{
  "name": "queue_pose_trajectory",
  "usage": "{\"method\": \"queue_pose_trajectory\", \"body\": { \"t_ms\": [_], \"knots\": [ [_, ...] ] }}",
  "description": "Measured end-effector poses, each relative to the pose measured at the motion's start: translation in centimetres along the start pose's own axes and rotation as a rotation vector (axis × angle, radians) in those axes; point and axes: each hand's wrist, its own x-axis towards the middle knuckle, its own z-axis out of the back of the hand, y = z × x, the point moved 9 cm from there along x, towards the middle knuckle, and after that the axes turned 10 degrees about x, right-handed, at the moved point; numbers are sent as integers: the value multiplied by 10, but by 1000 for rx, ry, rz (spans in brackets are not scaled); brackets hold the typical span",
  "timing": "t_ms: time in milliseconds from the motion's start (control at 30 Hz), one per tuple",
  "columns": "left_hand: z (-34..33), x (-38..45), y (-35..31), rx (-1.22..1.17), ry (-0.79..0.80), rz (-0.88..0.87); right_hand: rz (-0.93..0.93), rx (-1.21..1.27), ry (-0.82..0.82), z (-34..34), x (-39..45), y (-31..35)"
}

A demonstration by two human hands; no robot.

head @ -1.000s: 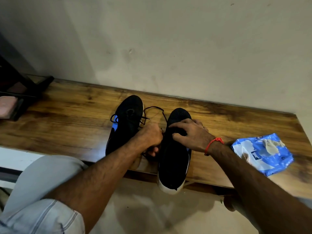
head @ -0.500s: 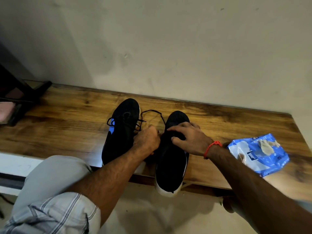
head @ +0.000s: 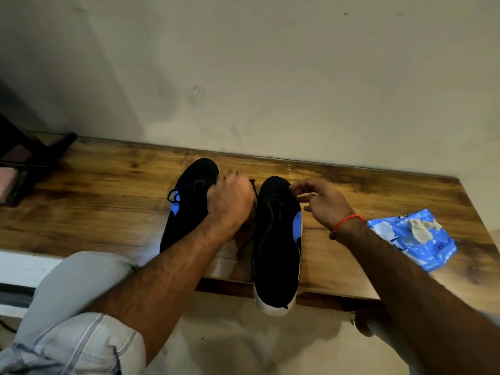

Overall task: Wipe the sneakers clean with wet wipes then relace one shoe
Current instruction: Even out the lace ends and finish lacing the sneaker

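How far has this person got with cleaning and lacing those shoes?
Wiping looks finished: a crumpled used wipe lies on the blue wipes pack, and neither hand holds one. Lacing is under way: the left hand grips the black lace between the two sneakers, while the right hand pinches at the right sneaker. That sneaker shows no lace threaded yet, so most relacing remains.

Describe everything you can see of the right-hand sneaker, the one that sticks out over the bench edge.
The right sneaker is black with a textured knit-looking upper, a blue panel on its right side and a white sole at the heel. It lies flat on the wooden bench, toe toward the wall, heel overhanging the front edge. No lace shows across its top; a black lace hangs beside its left edge from the left hand. The right hand hovers by its toe; contact is unclear.
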Motion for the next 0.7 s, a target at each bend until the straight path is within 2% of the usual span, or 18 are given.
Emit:
{"method": "queue_pose_trajectory", "body": {
  "t_ms": [133,200,267,367,500,633,700],
  "knots": [
    [75,2,1,-328,-371,-78,62,-256,-20,5,-5,9],
    [93,-4,-10,-369,-424,-154,85,-327,12,1,-10,11],
    [86,-7,-20,-312,-326,-200,100,-369,50,-3,-17,17],
    [54,-7,-21,-145,-35,-211,78,-379,114,-4,-32,25],
    [45,1,1,-14,96,-131,33,-498,182,-8,-46,22],
    [26,-3,16,130,299,-42,65,-499,72,-10,-39,11],
    [24,-7,16,223,341,-48,60,-514,33,-14,-32,5]
  ]
}}
